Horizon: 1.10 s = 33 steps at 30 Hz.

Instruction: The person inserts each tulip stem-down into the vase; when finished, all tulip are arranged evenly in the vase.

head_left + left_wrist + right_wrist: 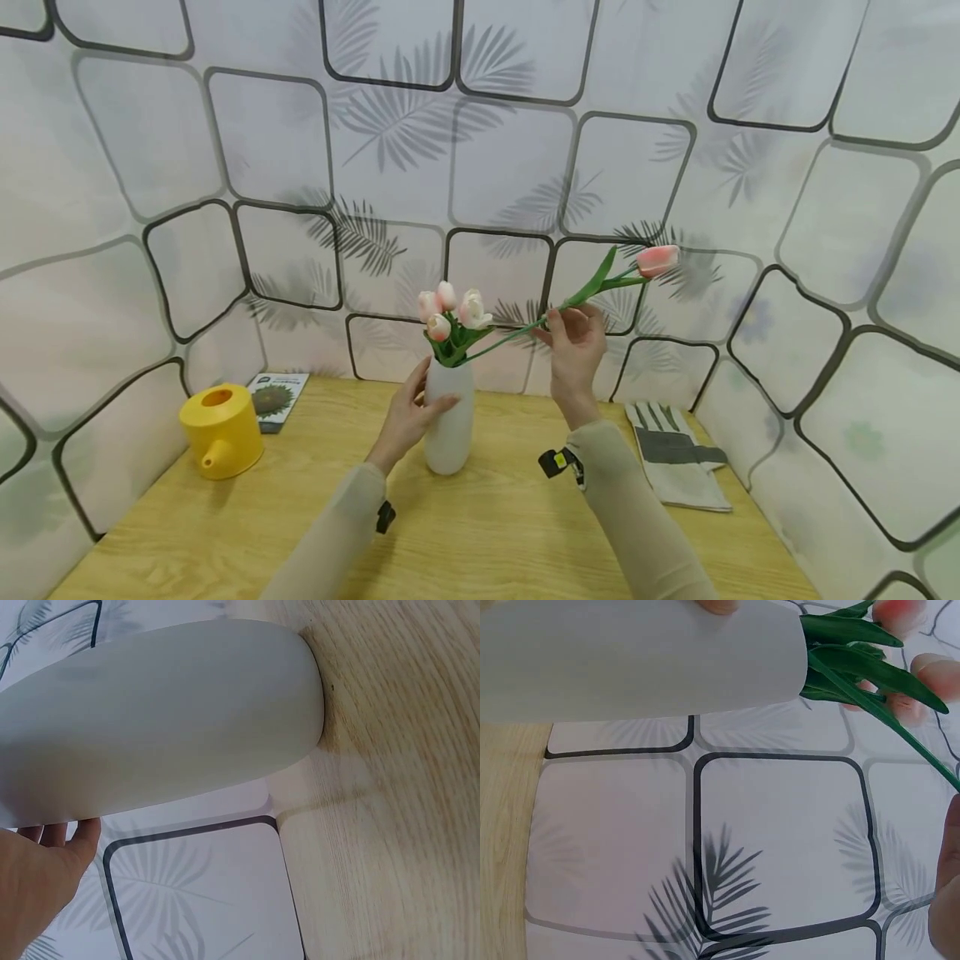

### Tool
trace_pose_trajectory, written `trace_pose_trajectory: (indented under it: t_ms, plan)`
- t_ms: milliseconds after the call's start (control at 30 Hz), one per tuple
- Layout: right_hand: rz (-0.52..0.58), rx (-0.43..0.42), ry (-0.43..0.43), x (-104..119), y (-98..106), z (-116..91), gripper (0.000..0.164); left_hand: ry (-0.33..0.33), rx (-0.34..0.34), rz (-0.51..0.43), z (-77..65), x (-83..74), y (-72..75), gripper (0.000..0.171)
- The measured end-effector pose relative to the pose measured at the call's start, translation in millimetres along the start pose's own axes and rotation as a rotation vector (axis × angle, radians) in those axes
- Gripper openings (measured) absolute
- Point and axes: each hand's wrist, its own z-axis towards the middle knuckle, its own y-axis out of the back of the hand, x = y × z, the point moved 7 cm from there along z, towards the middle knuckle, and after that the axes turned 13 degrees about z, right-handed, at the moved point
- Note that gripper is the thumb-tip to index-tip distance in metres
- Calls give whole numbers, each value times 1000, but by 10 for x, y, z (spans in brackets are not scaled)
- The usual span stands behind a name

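A white vase (449, 425) stands upright on the wooden table, and several pink-and-white tulips (444, 312) with green leaves rise from its mouth. My left hand (411, 414) holds the vase at its upper left side, thumb across the front. In the left wrist view, fingertips of that hand (45, 862) touch the vase's pale wall (195, 712). My right hand (577, 354) pinches the stem of a single pink tulip (657, 261), which slants up to the right. The lower part of its stem (900, 731) reaches the vase mouth, where its end is hidden.
On the left of the table is a yellow watering can (222, 433), with a printed packet (276, 398) behind it. A pair of grey-and-white gloves (678, 458) lies to the right. Patterned cloth (517, 183) surrounds the table at the back and sides.
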Motion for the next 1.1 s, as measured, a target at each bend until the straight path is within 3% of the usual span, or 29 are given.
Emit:
trace_pose_trajectory:
  t_ms: [167,267,367,533,867,1100]
  plan:
    - [6,30,4,27,-77,20,15,-18,2,11,-83,-168,34,85]
    - [-4,36,12,39,-131,38,13,-27,-17,6,-21,-42,5,86]
    - [-1,45,-8,14,-197,45,12,-35,-26,-5,-8,-24,9,86]
    - [23,74,-66,-58,-245,49,17,-43,-10,-5,-78,-189,50,84]
    - [-49,138,-156,-152,-345,139,19,-44,-7,-12,-65,-163,51,85]
    - [-89,159,-159,-199,-414,214,19,-37,4,-16,-66,-167,38,84]
